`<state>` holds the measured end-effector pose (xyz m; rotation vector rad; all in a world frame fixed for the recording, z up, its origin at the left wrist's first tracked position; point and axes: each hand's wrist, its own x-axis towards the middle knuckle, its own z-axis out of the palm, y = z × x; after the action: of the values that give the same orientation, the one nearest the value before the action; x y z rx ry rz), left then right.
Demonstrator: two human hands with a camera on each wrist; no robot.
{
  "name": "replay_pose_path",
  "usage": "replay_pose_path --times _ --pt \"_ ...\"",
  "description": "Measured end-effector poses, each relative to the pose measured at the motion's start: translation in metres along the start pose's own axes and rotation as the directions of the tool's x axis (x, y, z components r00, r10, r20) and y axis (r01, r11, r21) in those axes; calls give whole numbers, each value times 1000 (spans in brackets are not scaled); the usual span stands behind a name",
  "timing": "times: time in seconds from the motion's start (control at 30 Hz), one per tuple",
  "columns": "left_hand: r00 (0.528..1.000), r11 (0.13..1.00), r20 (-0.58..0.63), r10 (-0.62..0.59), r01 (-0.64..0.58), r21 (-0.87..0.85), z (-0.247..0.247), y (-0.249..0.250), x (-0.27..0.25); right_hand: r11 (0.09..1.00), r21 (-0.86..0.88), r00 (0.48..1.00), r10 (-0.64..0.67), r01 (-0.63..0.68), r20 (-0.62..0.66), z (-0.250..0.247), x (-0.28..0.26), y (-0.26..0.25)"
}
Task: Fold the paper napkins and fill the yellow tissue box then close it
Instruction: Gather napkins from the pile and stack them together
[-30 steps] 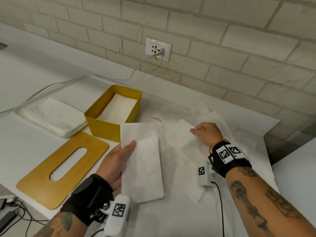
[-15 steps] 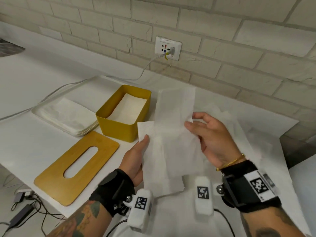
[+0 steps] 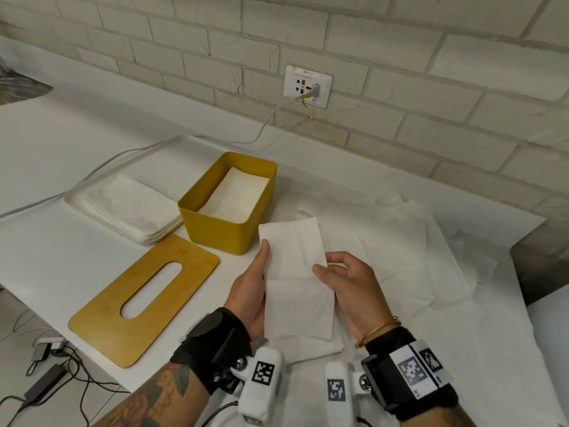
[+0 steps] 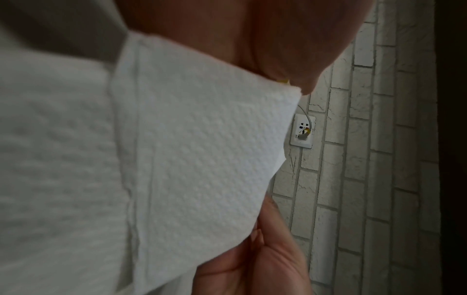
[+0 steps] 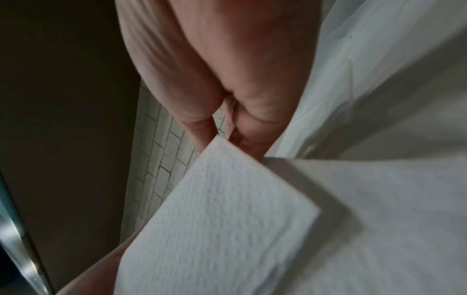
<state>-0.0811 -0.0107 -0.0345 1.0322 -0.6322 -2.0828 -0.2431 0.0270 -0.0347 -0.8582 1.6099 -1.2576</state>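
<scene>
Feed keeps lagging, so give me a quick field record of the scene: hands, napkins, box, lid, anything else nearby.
left hand: holds the folded napkins from the left, thumb on top
right hand: pinches their right edge
folded napkins: stacked, held above the table, near the box
yellow tissue box: open, white napkins inside, not full
lid: lies flat on the table, left of the hands, slot up
loose napkins: spread unfolded on the table, right of the box
tray: holds a white stack, left of the box
</scene>
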Motion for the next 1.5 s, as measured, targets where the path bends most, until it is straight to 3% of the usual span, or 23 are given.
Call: replay_pose_path --times 0.27,0.43,0.5,0.57,0.67,0.8,1.03,1.17,1.27,1.5 --pt "1000 999 3 31 -31 24 -5 1 4 998 -60 998 33 -30 48 2 -9 8" --pt "991 992 -39 130 -130 9 -9 14 9 968 -218 957 177 -127 229 -12 -30 17" --pt "985 986 -51 167 -166 20 -11 19 9 943 -317 937 199 -103 289 -26 -32 9" --pt "982 985 -68 175 -173 21 -14 21 9 917 -394 950 173 -59 262 -43 -23 -6" --pt "983 986 -76 166 -165 19 -16 20 7 876 -480 989 27 47 147 -68 6 -34" --pt "985 989 -91 149 -148 18 -14 16 5 693 -700 983 -166 171 76 -82 57 -60" --pt "983 991 -121 136 -135 20 -17 13 -6 275 -948 984 25 163 177 -65 100 -55" --pt "981 991 -143 134 -132 20 -22 14 -9 136 -977 986 -2 166 167 -63 108 -52" --pt "982 993 -144 122 -121 15 -23 13 -8 162 -971 983 -77 177 166 -69 108 -50" --pt "982 990 -131 137 -134 36 -15 11 -2 336 -900 942 -279 277 186 -81 96 -45"
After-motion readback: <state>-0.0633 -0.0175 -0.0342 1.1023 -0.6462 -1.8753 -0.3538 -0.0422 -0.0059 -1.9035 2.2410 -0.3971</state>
